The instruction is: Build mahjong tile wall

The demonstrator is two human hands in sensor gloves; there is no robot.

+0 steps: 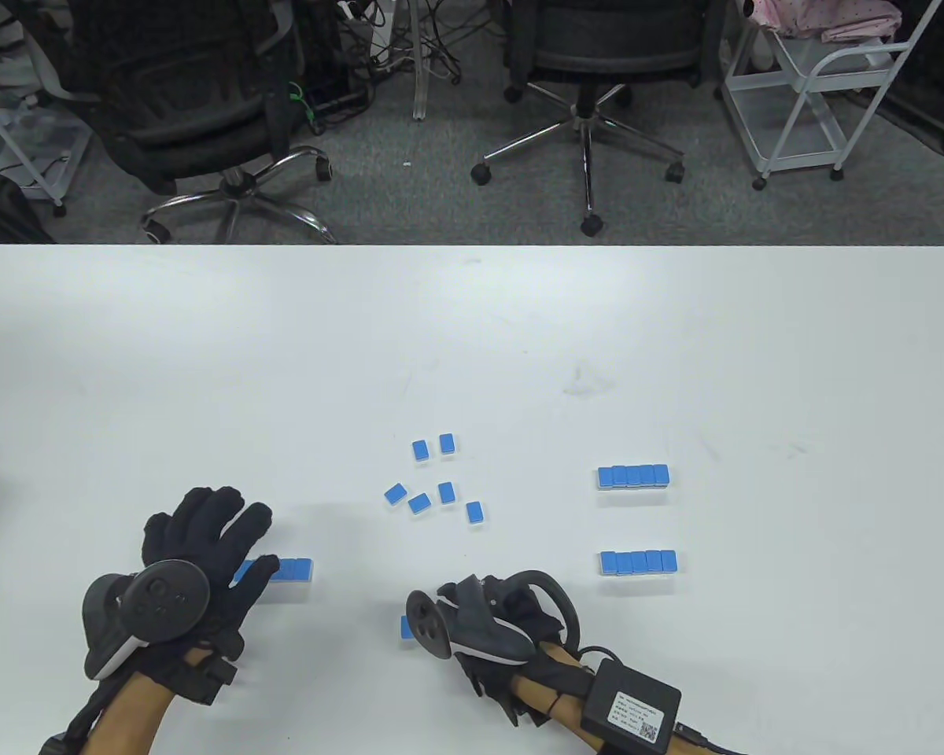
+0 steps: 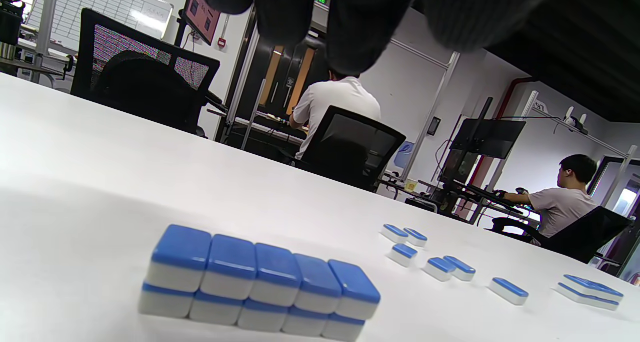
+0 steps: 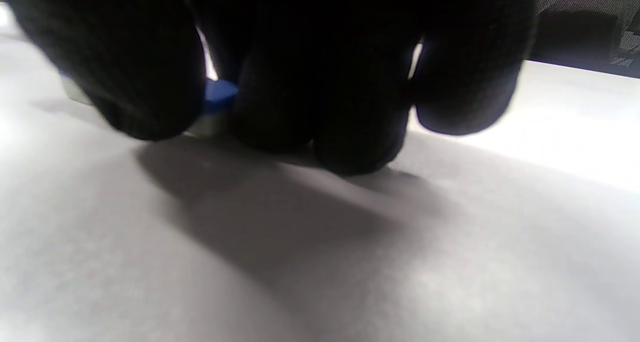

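Observation:
Blue-backed white mahjong tiles lie on the white table [image 1: 472, 330]. A two-layer wall five tiles long [image 2: 260, 282] stands by my left hand [image 1: 236, 535]; its right end shows in the table view [image 1: 295, 569]. The left hand hovers over it with fingers spread, and its fingertips [image 2: 350, 27] hang above the wall without touching. My right hand [image 1: 460, 594] is curled low on the table. Its fingers [image 3: 320, 102] close around one blue tile [image 3: 217, 90], which also peeks out in the table view [image 1: 405, 627]. Several loose tiles [image 1: 433, 484] lie mid-table.
Two more five-tile rows stand at the right, one farther [image 1: 633, 476] and one nearer [image 1: 637, 562]. Beyond the table's far edge stand office chairs [image 1: 590, 94] and a white cart [image 1: 818, 86].

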